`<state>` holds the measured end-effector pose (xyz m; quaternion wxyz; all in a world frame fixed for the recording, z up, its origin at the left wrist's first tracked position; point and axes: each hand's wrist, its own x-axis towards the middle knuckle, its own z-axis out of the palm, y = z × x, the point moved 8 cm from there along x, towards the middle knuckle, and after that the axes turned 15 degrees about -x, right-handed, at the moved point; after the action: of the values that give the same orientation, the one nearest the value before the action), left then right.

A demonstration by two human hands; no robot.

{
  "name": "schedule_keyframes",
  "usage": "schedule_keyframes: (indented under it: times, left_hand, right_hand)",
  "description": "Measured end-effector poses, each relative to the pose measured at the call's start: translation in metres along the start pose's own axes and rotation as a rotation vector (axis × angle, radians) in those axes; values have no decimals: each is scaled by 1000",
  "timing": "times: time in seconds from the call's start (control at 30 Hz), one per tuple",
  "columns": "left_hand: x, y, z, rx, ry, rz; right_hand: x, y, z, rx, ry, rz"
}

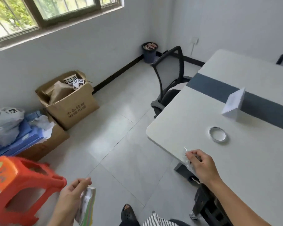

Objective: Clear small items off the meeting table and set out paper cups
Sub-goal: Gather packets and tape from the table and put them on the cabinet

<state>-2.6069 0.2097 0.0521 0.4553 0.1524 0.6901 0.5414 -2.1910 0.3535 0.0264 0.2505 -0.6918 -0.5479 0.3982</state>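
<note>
The white meeting table (pixel 245 160) with a dark stripe fills the right side. My right hand (pixel 203 165) is over its near-left edge, shut on a small clear plastic wrapper (pixel 187 158). My left hand (pixel 70 196) is low over the floor, holding a flat colourful packet (pixel 87 207) upright. On the table lie a roll of clear tape (pixel 218 134) and, farther back, a white paper box (pixel 234 105) leaning on the stripe. No paper cups are visible.
A black office chair (pixel 168 82) stands at the table's left side. A dark waste bin (pixel 149 52) sits in the far corner. Open cardboard boxes (pixel 72 101) and bags line the left wall. An orange plastic stool (pixel 18 185) is at my lower left.
</note>
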Motion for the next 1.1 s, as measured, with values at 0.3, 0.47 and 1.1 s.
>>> schedule_keyframes:
  times: [0.3,0.47,1.1]
  left_hand:
    - [111,72,161,205,-401,-9]
    - [135,71,227,266,-456,-46]
    - [186,110,336,493,-439,-22]
  right_hand:
    - [54,49,-72,159,330,348]
    - [130,73,-117,-255,451,375]
    - [235,144,-84,-773,353,453]
